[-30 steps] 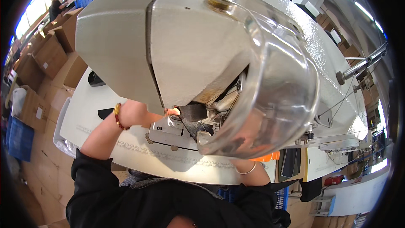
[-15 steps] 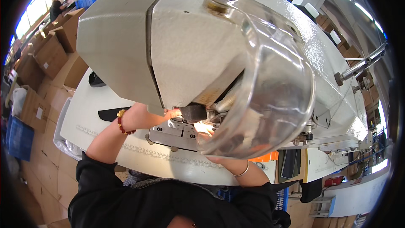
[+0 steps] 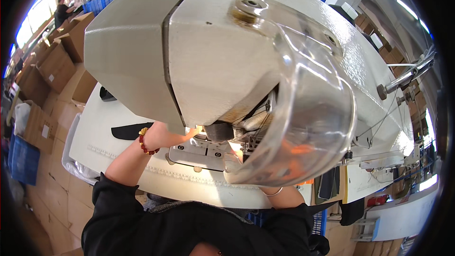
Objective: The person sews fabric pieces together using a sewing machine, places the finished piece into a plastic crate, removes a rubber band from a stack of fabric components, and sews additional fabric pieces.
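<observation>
A large cream industrial sewing machine (image 3: 218, 61) fills the middle, with a curved clear plastic guard (image 3: 322, 114) at its front. My left hand (image 3: 166, 135) reaches under the machine head from the left, beside the metal plate (image 3: 199, 152). Its thumb side shows, but the other fingers are hidden behind the head. My right hand (image 3: 278, 193) is mostly hidden behind the guard; only the wrist with a bangle shows plainly. Something orange (image 3: 301, 149) glows blurred through the guard. A flat black curved piece (image 3: 129, 132) lies by my left wrist.
The white table (image 3: 189, 185) carries a printed ruler along its near side. Another black piece (image 3: 107, 95) lies at its far left. Dark strips (image 3: 329, 182) lie to the right. Cardboard boxes (image 3: 54, 66) and a blue crate (image 3: 23, 159) stand on the left; a person (image 3: 61, 12) sits far off.
My right hand has drawn right, away from the needle area and further behind the guard. The orange thing now shows through the guard. My left hand has shifted slightly right and stays under the head.
</observation>
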{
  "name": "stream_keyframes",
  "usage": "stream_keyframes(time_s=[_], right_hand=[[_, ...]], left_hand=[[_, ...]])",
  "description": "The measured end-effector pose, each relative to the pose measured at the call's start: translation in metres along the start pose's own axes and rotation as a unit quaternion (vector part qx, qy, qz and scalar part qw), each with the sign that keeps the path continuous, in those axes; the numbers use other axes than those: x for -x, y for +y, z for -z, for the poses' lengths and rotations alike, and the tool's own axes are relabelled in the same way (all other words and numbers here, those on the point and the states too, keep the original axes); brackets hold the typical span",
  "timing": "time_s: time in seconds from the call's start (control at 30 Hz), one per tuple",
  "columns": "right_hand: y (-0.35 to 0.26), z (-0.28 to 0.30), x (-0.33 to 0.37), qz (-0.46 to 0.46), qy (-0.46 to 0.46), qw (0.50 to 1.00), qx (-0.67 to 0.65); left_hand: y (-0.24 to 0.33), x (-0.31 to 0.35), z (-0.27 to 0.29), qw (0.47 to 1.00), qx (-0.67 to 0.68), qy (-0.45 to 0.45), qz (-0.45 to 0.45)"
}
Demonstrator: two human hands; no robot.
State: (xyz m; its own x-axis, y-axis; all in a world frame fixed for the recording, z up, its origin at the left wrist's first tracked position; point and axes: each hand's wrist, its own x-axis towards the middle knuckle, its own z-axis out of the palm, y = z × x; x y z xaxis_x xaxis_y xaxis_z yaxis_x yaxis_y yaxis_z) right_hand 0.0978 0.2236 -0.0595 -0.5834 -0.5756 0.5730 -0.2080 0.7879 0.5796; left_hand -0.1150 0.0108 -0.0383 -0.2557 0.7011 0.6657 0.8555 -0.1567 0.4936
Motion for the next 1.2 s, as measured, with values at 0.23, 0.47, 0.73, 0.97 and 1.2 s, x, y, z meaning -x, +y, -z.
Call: stream_keyframes(time_s=[0.23, 0.47, 0.73, 0.97, 1.2], right_hand=[[-0.014, -0.016, 0.003, 0.066, -0.062, 0.988, 0.123], [-0.007, 0.025, -0.037, -0.187, 0.012, 0.972, -0.14], [0.006, 0.077, -0.057, -0.236, 0.066, 0.956, -0.162], [0.012, 0.102, -0.029, -0.345, 0.036, 0.914, -0.211], [-0.002, 0.133, 0.077, -0.567, 0.004, 0.796, -0.214]], left_hand=[[-0.004, -0.005, 0.003, 0.999, -0.01, -0.033, 0.042], [-0.034, -0.029, 0.025, 0.996, 0.073, -0.035, 0.025], [-0.011, -0.006, 0.113, 0.982, -0.18, 0.061, 0.021], [-0.069, 0.045, 0.135, 0.809, -0.492, -0.098, 0.304], [-0.205, 0.09, 0.175, 0.77, -0.557, -0.188, 0.248]])
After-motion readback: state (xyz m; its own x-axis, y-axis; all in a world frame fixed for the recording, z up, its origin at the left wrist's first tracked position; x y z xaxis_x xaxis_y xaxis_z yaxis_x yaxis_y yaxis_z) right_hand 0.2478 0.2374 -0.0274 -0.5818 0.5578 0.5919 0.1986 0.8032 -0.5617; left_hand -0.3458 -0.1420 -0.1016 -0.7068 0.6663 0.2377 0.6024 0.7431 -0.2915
